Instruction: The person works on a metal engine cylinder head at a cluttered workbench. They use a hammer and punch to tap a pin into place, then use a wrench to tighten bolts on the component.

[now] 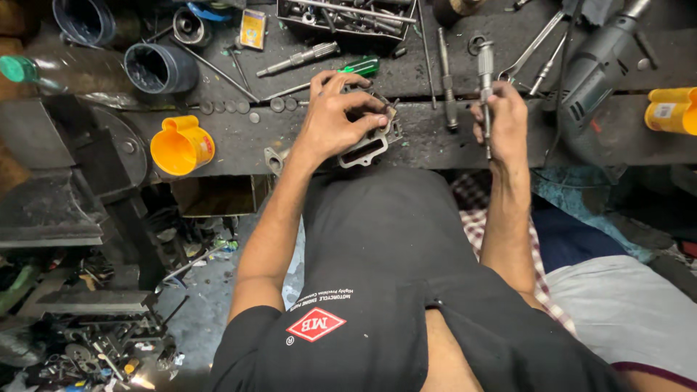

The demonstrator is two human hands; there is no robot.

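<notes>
- We see the left hand just above the middle of the frame, its grip spread over a grey metal engine part and pressing down on it, fingers curled across the top.
- The engine part lies on the dark table, close to its near edge, with a rectangular opening showing below the palm.
- The right hand, right of centre, has its grip pressed together around a slim metal tool, held upright with the knurled end above the fist and a thin tip poking out below.
- The 2 hands are apart, with bare table between them.
- Just above the left hand we find a green-handled screwdriver lying flat.
- An orange plastic jug sits on its side at the left of the table, mouth toward us.
- 2 dark round cups stand in the upper left.
- A tray of loose metal parts sits at the top centre.
- A grey power drill lies at the upper right, with spanners beside it.
- A row of small round washers lies between the cups and the left hand.
</notes>
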